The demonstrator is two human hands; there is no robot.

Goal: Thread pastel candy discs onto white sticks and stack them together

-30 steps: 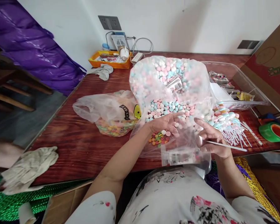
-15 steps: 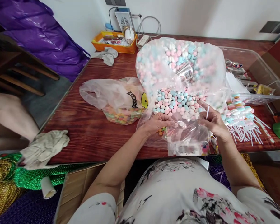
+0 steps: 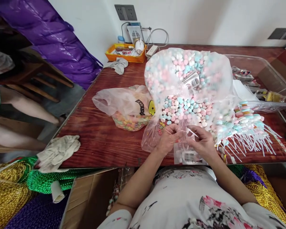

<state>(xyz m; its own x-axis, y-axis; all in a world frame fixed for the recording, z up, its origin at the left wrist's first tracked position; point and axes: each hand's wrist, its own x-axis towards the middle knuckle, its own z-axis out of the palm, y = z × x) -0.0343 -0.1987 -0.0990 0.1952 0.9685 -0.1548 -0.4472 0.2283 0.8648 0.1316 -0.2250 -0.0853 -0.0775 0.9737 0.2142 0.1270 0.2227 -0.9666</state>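
My left hand [image 3: 169,139] is closed in a pinch at the front of the big clear bag, fingertips together; what it pinches is too small to make out. My right hand [image 3: 202,141] is closed close beside it, with a thin white stick [image 3: 193,132] between its thumb and fingers. Behind both hands, pink, white and pale blue candies [image 3: 181,108] lie loose on the mouth of a large clear plastic bag [image 3: 157,76] full of the same candies. To the right of my right hand lies a pile of candies threaded on white sticks [image 3: 249,127].
Left of the candies sits a small plastic bag [image 3: 131,108] of colourful pieces. A crumpled cloth [image 3: 59,149] lies at the table's left edge. At the back stands an orange tray [image 3: 126,58]; a clear bin [image 3: 262,60] is back right. Another person's legs [image 3: 30,106] show at left.
My hands have come together; the right moved left with the white stick, now tilted toward the left fingertips. The view has shifted slightly. More of the other person's legs shows.
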